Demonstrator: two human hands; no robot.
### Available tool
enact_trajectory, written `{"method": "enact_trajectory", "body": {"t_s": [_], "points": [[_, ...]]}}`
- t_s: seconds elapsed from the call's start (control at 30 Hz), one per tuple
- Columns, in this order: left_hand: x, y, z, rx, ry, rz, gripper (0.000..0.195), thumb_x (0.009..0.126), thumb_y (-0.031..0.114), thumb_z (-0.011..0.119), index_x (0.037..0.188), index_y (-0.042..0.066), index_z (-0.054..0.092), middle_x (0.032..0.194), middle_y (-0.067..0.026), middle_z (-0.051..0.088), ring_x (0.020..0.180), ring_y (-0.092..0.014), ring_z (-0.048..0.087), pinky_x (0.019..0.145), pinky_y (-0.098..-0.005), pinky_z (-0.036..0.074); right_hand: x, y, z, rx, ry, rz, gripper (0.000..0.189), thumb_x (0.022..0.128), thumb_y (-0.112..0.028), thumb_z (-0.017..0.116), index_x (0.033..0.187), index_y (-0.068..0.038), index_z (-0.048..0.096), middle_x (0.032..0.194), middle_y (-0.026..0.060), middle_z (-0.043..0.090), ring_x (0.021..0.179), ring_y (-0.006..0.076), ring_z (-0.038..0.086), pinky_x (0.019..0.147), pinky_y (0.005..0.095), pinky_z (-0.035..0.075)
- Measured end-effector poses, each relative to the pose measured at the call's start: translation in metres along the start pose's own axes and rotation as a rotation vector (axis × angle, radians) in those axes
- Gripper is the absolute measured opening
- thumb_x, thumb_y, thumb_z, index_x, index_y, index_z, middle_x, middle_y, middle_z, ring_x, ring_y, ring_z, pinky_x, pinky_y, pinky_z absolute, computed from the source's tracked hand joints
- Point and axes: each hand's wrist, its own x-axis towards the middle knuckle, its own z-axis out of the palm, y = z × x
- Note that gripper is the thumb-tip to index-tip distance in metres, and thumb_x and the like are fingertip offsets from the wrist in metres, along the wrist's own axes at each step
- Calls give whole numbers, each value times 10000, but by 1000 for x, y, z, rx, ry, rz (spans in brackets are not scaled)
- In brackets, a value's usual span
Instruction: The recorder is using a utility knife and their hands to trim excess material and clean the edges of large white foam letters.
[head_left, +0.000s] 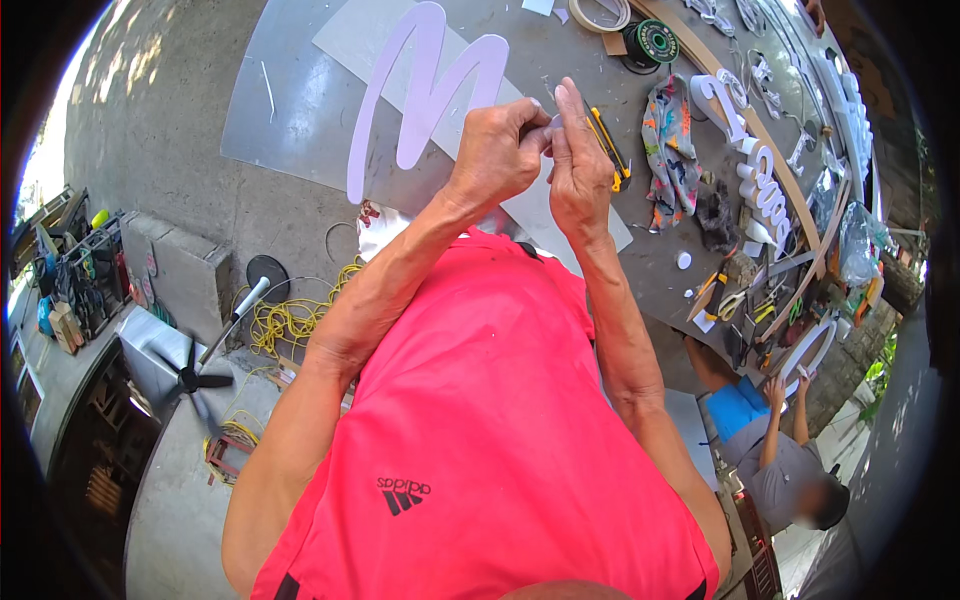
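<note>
My left hand (499, 146) and my right hand (583, 161) meet above the work table, fingertips together. Between them is a small pale piece (555, 122), mostly hidden by the fingers, so its shape cannot be told. My left thumb and forefinger pinch it; the fingers of my right hand press against its other side, with the forefinger stretched upward. Left of my hands lies a large flat lilac letter M (420, 90), partly over a grey sheet (360, 37). Just beyond my right hand is a yellow and black utility knife (609, 150).
A patterned cloth (667, 150), a green-labelled spool (652, 43), a tape roll (600, 13) and white raised lettering (761, 184) lie to the right. Scissors (729, 306) sit among hand tools. Another person (772, 465) holds a white ring-shaped piece (810, 356). A fan (191, 379) and yellow cable (289, 322) are at left.
</note>
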Motion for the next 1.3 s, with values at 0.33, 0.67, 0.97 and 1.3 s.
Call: {"method": "enact_trajectory", "body": {"t_s": [0.33,0.67,0.97,1.3], "points": [[10,-56,6,223,-101,-39,147,872,104,726,947,-23,737,724,-137,702,608,-243,661,591,-341,509,-44,41,-25,46,-53,409,457,1053,-126,470,1505,-54,461,731,58,617,548,101,564,537,257,486],[8,-68,-10,791,196,127,338,796,268,822,1011,56,670,893,-101,641,814,-265,648,681,-376,489,-25,66,-28,340,6,461,451,1070,-175,432,1496,-28,463,849,107,700,646,137,674,530,242,474],[12,-82,-4,761,108,85,477,758,137,812,1182,50,612,981,-148,629,910,-322,642,761,-422,517,-12,65,-15,442,17,501,447,1063,-150,431,1468,38,461,949,143,696,785,185,711,686,308,604],[-19,-70,-21,457,15,481,528,761,18,788,1251,66,598,1075,-130,642,915,-312,642,738,-393,544,40,70,-7,601,18,525,480,986,-234,648,1366,46,568,926,93,697,718,127,658,582,254,527]]}}
